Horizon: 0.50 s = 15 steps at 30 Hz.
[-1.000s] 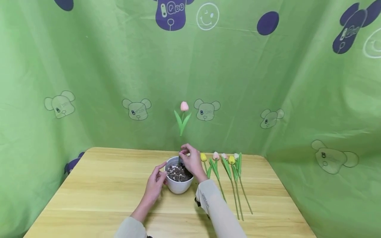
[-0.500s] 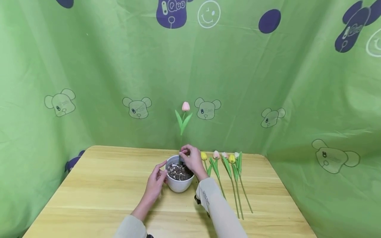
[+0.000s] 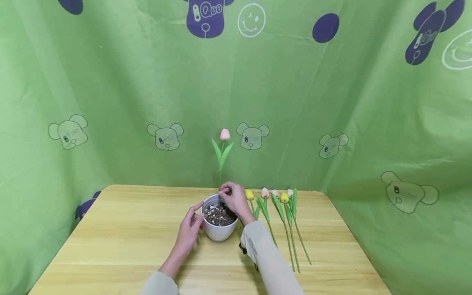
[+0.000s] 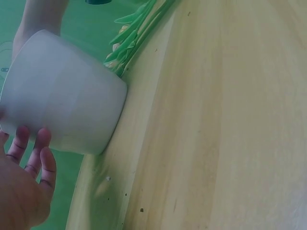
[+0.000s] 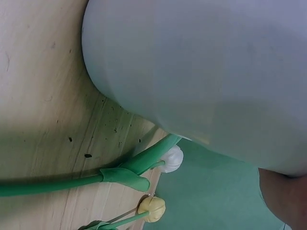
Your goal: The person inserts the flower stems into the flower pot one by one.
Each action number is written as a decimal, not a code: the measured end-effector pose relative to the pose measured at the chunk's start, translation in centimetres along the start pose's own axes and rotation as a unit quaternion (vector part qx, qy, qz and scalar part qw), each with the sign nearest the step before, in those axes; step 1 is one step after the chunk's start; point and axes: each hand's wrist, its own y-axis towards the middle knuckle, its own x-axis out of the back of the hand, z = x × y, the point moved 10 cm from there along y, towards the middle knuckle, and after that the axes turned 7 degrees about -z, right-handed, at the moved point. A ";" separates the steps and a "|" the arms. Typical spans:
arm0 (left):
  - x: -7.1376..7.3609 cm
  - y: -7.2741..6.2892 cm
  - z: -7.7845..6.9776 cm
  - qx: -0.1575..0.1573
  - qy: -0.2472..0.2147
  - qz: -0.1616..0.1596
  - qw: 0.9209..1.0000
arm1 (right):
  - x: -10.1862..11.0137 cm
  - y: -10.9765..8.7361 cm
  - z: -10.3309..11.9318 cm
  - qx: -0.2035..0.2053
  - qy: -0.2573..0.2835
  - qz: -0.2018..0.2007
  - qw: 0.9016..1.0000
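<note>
A white flowerpot [image 3: 219, 232] holding dark soil with pale bits [image 3: 217, 216] stands on the table in the head view. My left hand [image 3: 189, 229] holds its left side, fingers curved against the wall and near the rim; in the left wrist view several fingertips [image 4: 42, 136] lie at the pot's side. Over the pot's back right, my right hand [image 3: 236, 200] pinches the stem of a pink tulip [image 3: 225, 134], which stands upright with two green leaves. The stem's lower end goes down into the pot at the soil, partly hidden by the fingers.
Right of the pot lie several more tulips, among them a yellow tulip [image 3: 284, 198] and a pink tulip [image 3: 264, 192], stems towards me. Dark crumbs [image 5: 88, 155] dot the wooden table [image 3: 121, 229]. A green printed cloth [image 3: 199, 82] hangs behind and at both sides.
The camera view shifts slightly. Both hands keep their places at the pot, and the pink tulip stays upright in the right hand's pinch, with barely any movement.
</note>
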 end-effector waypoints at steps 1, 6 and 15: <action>0.0 0.0 0.0 -0.001 0.000 0.000 1.000 | 0.1 0.0 0.1 0.001 0.001 -0.002 1.000; 0.0 0.1 -0.1 0.001 0.003 -0.004 1.000 | 0.1 0.1 0.2 -0.001 0.005 0.004 1.000; 0.0 -0.1 0.0 0.001 -0.001 -0.001 1.000 | 0.1 0.0 0.1 0.009 0.000 0.002 1.000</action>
